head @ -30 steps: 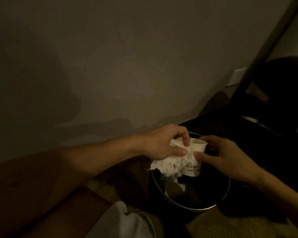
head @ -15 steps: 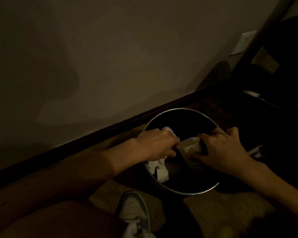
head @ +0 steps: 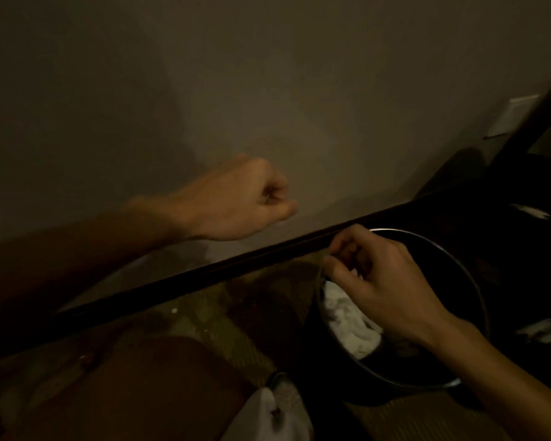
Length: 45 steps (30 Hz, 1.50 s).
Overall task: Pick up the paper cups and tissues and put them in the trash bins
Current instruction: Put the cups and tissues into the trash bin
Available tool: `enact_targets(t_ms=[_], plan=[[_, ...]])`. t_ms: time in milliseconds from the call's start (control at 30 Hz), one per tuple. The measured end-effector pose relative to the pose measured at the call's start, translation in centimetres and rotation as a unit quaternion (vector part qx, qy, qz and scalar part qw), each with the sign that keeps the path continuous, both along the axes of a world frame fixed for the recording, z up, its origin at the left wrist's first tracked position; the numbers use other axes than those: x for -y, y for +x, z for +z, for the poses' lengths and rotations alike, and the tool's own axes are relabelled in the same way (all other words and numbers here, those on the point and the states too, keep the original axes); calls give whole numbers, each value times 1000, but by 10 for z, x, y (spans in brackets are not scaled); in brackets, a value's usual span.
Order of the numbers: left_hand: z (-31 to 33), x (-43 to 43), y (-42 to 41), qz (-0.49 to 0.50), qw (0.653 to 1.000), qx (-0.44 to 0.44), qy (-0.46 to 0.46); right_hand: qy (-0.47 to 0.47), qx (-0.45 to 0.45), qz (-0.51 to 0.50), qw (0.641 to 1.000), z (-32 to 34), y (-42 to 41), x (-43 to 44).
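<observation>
A round black trash bin with a shiny metal rim (head: 477,300) stands on the floor by the wall at the lower right. White crumpled tissue (head: 350,323) lies inside it on the left. My right hand (head: 385,278) hovers over the bin's left rim with its fingers curled; nothing shows in them. My left hand (head: 245,202) is raised in front of the wall, left of the bin, curled into a loose fist with nothing in it. The paper cup is hidden from view.
A dark baseboard (head: 204,272) runs diagonally along the beige wall. Patterned carpet (head: 210,329) covers the floor. My knee and a light shoe (head: 280,405) are at the bottom. Dark furniture (head: 528,192) stands at the right, with a wall plate (head: 509,119) above.
My left hand let go of the tissue and lifted up and to the left, away from the bin. My right hand no longer holds the cup. The tissue now lies in the bin.
</observation>
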<state>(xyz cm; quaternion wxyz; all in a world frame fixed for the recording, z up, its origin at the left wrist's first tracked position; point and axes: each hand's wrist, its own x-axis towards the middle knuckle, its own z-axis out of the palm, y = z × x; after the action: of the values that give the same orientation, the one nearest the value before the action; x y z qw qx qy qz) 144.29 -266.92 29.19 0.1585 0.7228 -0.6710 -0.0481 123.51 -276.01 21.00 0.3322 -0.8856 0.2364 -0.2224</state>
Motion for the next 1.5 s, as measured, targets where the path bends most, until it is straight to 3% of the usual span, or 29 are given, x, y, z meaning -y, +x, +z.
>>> enact_targets(t_ms=[133,233,300,467,633,800,933,1033,1167,1267,1400,1500], plan=[[37,-85,31,71,993,73,61,28,49,105,993,17,71,-57],[50,-167,53,108,973,184,93,35,27,207,977,31,131,-105],[54,-229,68,135,965,202,101,38,12,278,960,38,169,-139],[20,-406,95,294,943,103,122,-15,-32,435,900,38,252,-241],[-55,-544,79,491,865,-2,102,-66,-86,543,833,11,315,-348],[-149,-617,72,581,802,-132,48,-123,-249,633,723,-27,363,-427],[-229,-653,81,619,772,-136,48,-171,-366,648,645,-62,396,-485],[-274,-680,91,689,707,-152,48,-192,-402,655,610,-98,409,-537],[-318,-711,99,751,640,-157,45,-187,-405,658,606,-155,420,-600],[-339,-728,106,760,631,-155,14,-133,-409,648,629,-195,421,-631],[-360,-744,117,773,604,-189,49,-60,-369,651,661,-235,415,-650],[-374,-749,123,772,611,-164,63,-63,-335,657,672,-252,415,-656]])
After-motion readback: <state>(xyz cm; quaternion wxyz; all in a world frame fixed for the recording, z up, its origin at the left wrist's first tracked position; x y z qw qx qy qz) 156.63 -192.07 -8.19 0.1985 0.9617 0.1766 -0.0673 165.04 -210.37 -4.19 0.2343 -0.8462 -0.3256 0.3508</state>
